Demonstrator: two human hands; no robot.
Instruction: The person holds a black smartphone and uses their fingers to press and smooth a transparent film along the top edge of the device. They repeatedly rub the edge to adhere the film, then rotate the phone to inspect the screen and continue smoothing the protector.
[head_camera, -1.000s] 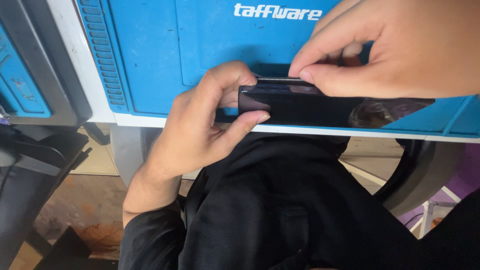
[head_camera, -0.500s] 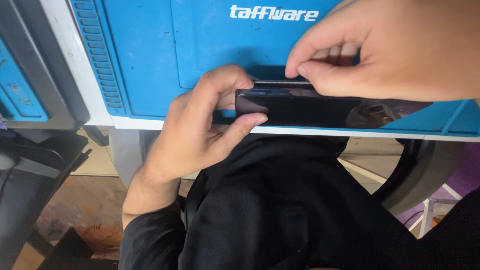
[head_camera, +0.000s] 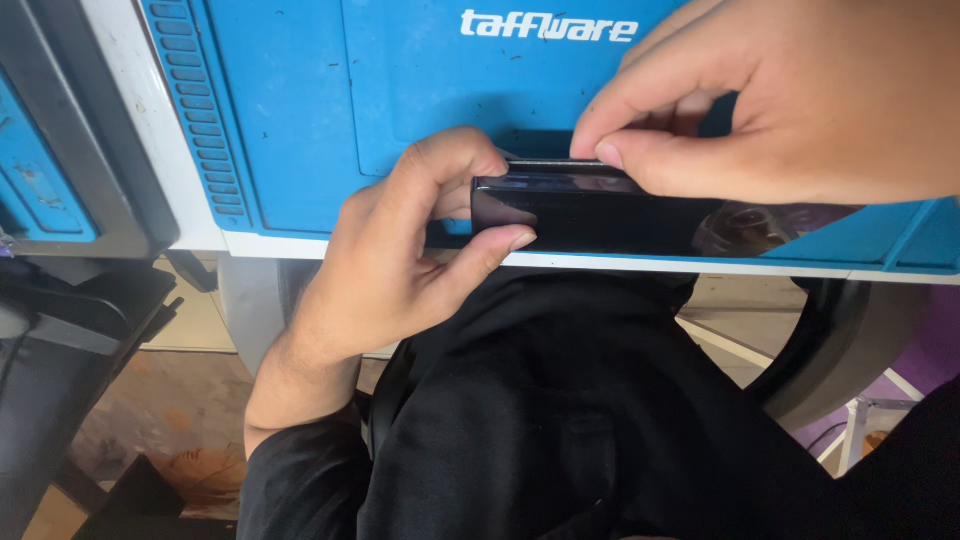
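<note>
A black smartphone (head_camera: 610, 215) with a glossy dark screen is held at the near edge of a blue work mat (head_camera: 420, 120). My left hand (head_camera: 400, 250) grips the phone's left end, thumb on the screen and fingers behind it. My right hand (head_camera: 780, 110) comes in from the upper right. Its thumb and forefinger are pinched together at the phone's top edge, and its palm hides the phone's right end. Whether a small tool sits between those fingertips I cannot tell.
The blue mat lies on a white table (head_camera: 150, 130) whose front edge runs across the middle. A dark frame with blue panels (head_camera: 60, 150) stands at the left. Below are my black clothing (head_camera: 560, 420), a chair arm (head_camera: 850, 340) and a brown floor (head_camera: 140, 410).
My right hand's pinched fingertips have slid a little to the left along the phone's top edge. My left hand and the phone have stayed about where they were.
</note>
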